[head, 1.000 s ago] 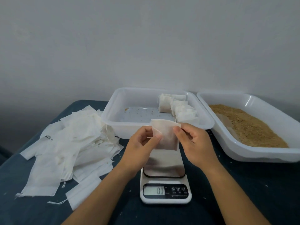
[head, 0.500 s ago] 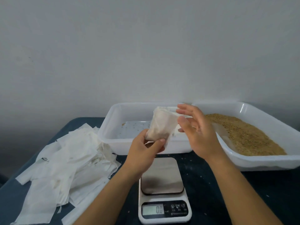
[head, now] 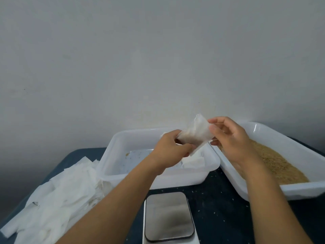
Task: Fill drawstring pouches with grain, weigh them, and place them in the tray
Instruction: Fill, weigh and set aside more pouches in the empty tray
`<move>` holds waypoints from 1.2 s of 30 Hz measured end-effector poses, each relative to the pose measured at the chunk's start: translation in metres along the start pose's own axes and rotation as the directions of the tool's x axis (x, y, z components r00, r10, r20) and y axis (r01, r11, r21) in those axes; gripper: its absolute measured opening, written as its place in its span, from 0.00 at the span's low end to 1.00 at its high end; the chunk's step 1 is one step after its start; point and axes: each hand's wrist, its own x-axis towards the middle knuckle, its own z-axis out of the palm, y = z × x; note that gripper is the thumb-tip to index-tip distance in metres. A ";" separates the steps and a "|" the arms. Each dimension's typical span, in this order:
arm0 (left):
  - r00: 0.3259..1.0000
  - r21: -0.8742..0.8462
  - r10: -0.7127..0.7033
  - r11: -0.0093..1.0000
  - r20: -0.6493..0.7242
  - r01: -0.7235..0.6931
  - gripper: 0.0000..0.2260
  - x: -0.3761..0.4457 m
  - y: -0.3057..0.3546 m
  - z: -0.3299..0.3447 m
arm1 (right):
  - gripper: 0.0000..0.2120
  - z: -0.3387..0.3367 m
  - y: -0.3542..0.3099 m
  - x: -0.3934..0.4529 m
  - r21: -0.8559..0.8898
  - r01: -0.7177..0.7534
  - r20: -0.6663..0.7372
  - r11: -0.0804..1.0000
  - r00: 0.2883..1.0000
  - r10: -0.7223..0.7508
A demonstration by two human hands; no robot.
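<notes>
I've lifted the pouch [head: 195,133] up and rightward, off the scale [head: 168,216], so it now hangs above the gap between the tray [head: 149,176] and the grain bin [head: 297,150]. My left hand [head: 173,148] grips its lower end; my right hand [head: 228,136] pinches its mouth edge.

glossy plastic tray [head: 123,175]; matt cloth pouch [head: 195,133] — brushed-metal scale [head: 168,216]
</notes>
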 end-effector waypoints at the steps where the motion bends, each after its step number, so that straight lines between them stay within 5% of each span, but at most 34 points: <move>1: 1.000 0.009 0.000 1.000 0.014 -0.001 0.08 0.006 0.001 0.002 | 0.04 -0.004 0.002 0.001 -0.007 -0.016 0.009 1.000 1.000 0.016; 9: 0.990 0.102 -0.080 0.992 0.119 0.068 0.09 0.037 0.003 0.021 | 0.08 -0.029 0.020 0.006 -0.065 -0.097 -0.003 0.993 0.995 0.097; 14: 0.980 0.194 -0.127 0.976 0.152 0.096 0.19 0.051 0.010 0.039 | 0.09 -0.042 0.033 0.005 -0.048 -0.180 0.011 0.982 0.983 0.181; 19: 0.971 0.247 -0.133 0.966 0.200 0.081 0.07 0.062 0.017 0.060 | 0.08 -0.056 0.044 0.003 -0.076 -0.250 0.013 0.965 0.968 0.251; 27: 0.968 0.242 -0.141 0.966 0.207 0.089 0.07 0.069 0.018 0.074 | 0.11 -0.063 0.055 0.005 -0.111 -0.233 -0.007 0.966 0.972 0.234; 36: 0.970 0.159 -0.167 0.977 0.176 0.139 0.07 0.070 0.018 0.079 | 0.23 -0.065 0.062 0.008 -0.438 -0.141 -0.113 0.888 0.988 0.101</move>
